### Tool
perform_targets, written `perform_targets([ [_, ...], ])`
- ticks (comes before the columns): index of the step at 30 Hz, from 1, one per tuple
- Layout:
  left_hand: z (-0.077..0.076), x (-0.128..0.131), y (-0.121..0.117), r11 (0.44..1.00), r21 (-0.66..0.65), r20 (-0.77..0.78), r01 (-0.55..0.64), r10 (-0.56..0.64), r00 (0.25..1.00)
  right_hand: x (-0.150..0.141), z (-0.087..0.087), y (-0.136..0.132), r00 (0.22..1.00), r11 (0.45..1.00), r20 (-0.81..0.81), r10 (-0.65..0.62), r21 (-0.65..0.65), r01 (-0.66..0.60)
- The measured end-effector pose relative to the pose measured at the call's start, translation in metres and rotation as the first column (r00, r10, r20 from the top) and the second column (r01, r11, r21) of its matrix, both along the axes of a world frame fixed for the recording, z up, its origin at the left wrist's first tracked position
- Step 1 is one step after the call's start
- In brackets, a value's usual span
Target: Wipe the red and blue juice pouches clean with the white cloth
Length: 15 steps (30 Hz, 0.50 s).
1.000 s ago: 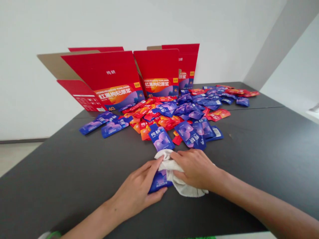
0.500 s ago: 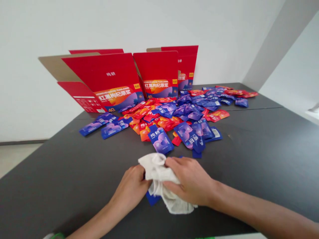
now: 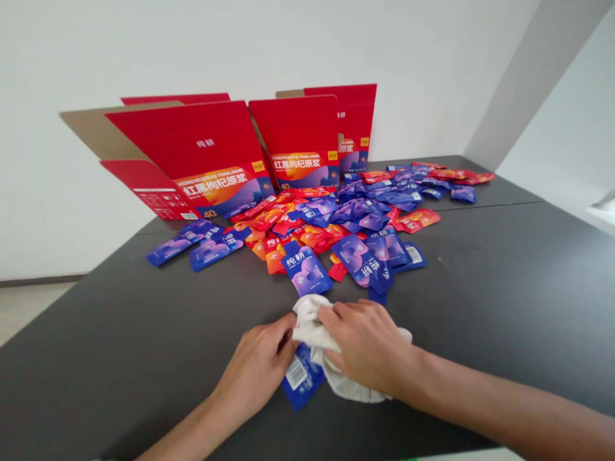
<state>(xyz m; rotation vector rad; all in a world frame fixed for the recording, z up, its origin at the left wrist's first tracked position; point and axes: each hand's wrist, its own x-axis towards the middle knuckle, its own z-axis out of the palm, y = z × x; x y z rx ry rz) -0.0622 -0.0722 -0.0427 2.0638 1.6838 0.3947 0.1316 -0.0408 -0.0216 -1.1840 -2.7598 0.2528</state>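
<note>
Low in the middle, a blue pouch (image 3: 303, 382) hangs down from my left hand (image 3: 262, 358), its barcode side facing me. The left fingers are pinched at the pouch's upper end, which is partly hidden by cloth. A white cloth (image 3: 312, 320) is bunched in my right hand (image 3: 362, 342), which is closed around it. The cloth touches the top of the pouch and drapes below the right palm. Just beyond my hands lies another blue pouch (image 3: 307, 269) with a purple print, at the near edge of a loose pile.
The pile of red pouches (image 3: 319, 238) and blue pouches (image 3: 358, 211) spreads over the dark table (image 3: 230, 314). Behind it stand several open red cartons (image 3: 192, 150) against a white wall (image 3: 240, 45). Two blue pouches (image 3: 218, 248) lie apart at the left.
The right hand and cloth have shifted slightly right, uncovering more of the blue pouch with its barcode. My left hand has moved a little right too. The view has shifted slightly.
</note>
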Motion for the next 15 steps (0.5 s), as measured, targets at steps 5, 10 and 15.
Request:
perform_targets([
  [5,0.000,0.003,0.000,1.000,-0.010,0.029,0.013,-0.012,1.000,0.003,0.001,-0.001,1.000,1.000,0.006,0.017,0.022,-0.017],
  [10,0.006,-0.011,-0.001,1.000,-0.025,0.107,0.014,-0.011,0.994,0.013,0.000,0.009,0.997,0.997,-0.028,-0.067,0.036,0.068],
  [15,0.031,-0.081,0.018,0.967,0.067,0.220,-0.247,0.228,0.949,0.039,0.013,0.040,0.946,0.961,-0.187,-0.264,0.035,0.275],
])
